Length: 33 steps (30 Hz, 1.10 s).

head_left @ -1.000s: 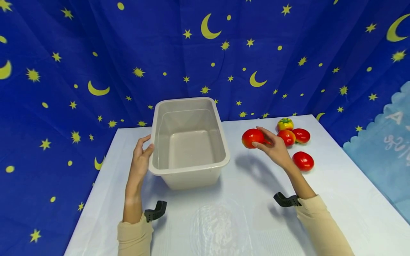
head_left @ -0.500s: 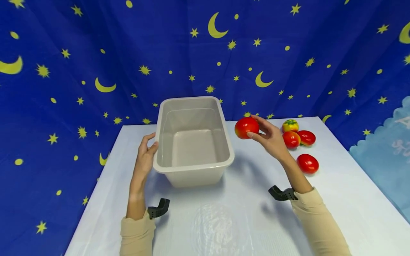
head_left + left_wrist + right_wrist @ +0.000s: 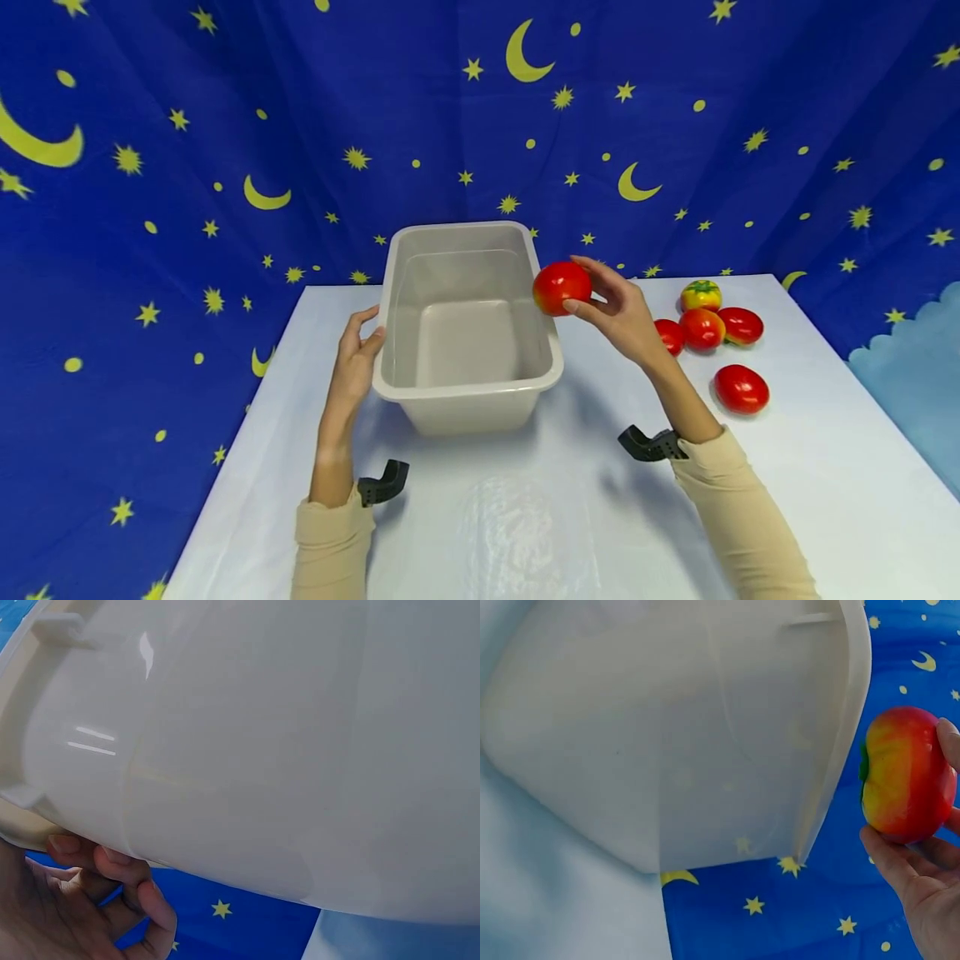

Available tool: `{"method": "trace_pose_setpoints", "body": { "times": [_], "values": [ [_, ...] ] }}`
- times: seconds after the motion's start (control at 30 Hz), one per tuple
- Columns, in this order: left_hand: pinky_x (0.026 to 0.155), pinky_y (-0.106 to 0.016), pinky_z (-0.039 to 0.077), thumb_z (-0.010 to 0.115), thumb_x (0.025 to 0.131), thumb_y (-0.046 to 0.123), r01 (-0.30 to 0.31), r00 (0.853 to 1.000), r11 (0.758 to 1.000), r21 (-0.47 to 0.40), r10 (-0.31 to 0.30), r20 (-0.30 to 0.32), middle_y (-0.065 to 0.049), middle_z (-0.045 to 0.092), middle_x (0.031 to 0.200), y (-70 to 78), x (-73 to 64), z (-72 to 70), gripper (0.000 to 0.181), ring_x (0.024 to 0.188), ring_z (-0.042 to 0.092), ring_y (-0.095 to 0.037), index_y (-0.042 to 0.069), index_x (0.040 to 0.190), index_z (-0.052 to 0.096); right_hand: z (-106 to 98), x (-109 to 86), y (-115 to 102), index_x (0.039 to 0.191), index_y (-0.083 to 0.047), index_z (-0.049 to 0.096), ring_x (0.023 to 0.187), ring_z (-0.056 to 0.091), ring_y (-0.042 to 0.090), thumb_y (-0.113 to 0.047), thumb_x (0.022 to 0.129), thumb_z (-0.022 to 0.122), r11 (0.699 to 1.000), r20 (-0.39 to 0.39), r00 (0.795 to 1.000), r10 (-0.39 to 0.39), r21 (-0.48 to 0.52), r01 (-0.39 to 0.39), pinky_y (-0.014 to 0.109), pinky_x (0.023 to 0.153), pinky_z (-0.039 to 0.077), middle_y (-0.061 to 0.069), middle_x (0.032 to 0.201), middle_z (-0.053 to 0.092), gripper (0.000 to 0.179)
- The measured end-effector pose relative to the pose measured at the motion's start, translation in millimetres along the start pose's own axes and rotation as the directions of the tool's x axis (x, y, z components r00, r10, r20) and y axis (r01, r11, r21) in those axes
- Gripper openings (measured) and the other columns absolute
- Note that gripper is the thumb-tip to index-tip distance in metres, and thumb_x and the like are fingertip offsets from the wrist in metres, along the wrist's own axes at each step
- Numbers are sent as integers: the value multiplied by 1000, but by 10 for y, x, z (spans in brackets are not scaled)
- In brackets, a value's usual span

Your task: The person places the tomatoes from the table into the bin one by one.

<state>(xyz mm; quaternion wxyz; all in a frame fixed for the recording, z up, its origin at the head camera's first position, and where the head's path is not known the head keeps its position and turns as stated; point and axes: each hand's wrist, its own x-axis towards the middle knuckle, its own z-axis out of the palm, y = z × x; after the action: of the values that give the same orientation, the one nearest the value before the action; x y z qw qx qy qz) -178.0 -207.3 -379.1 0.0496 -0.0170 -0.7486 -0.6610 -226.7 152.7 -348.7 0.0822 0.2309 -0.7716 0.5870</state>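
A light grey plastic bin [image 3: 472, 410] stands at the middle of the table, its inside bare in the head view. My left hand [image 3: 354, 367] grips its left rim, thumb on top; in the left wrist view curled fingers [image 3: 124, 866] touch the underside of the rim. My right hand [image 3: 621, 321] pinches a shiny red tomato [image 3: 561, 288] between thumb and fingers, level with the bin's right rim. The right wrist view shows this tomato [image 3: 911, 776] with a yellow side and a bit of green, apart from the bin wall [image 3: 705, 750].
Several more tomatoes lie at the table's right: a yellow one with a green top [image 3: 701, 296], an orange-red one [image 3: 702, 329], and a red one [image 3: 742, 389] nearer me. Behind the white table [image 3: 525, 517] hangs a blue curtain [image 3: 450, 108] with stars and moons.
My right hand has carried the tomato left and upward, from beside the other tomatoes to the bin's right rim. The left hand keeps its grip on the bin. The head view has turned slightly left.
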Motion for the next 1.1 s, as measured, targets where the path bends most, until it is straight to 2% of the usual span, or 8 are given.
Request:
{"method": "trace_pose_setpoints", "body": {
  "times": [0.33, 0.67, 1.1],
  "values": [
    [65, -24, 51, 39, 105, 13, 6, 1000, 1000, 6, -6, -8, 8, 64, 83, 7, -13, 23, 40, 70, 63, -3, 1, 144, 37, 130, 94, -43, 144, -5, 46, 127, 52, 30, -4, 89, 69, 1000, 45, 999, -4, -13, 5, 24, 93, 50, 14, 141, 53, 60],
    [66, -24, 51, 39, 105, 12, -5, 1000, 1000, 10, 5, -12, 3, 66, 87, 17, -5, 13, 40, 72, 65, -6, 0, 143, 38, 324, 166, -38, 144, -5, 46, 125, 55, 30, -5, 88, 71, 999, 104, 994, -14, -30, 17, 37, 97, 50, 15, 140, 54, 61],
    [65, -24, 52, 38, 105, 12, -1, 1000, 1000, 6, 1, -7, 6, 65, 85, 21, -5, 6, 41, 70, 64, -3, 0, 144, 36, 490, 219, -91, 142, -2, 47, 123, 58, 31, -5, 88, 71, 999, 154, 987, -32, 8, 31, 39, 97, 49, 15, 141, 53, 60]
  ]
}}
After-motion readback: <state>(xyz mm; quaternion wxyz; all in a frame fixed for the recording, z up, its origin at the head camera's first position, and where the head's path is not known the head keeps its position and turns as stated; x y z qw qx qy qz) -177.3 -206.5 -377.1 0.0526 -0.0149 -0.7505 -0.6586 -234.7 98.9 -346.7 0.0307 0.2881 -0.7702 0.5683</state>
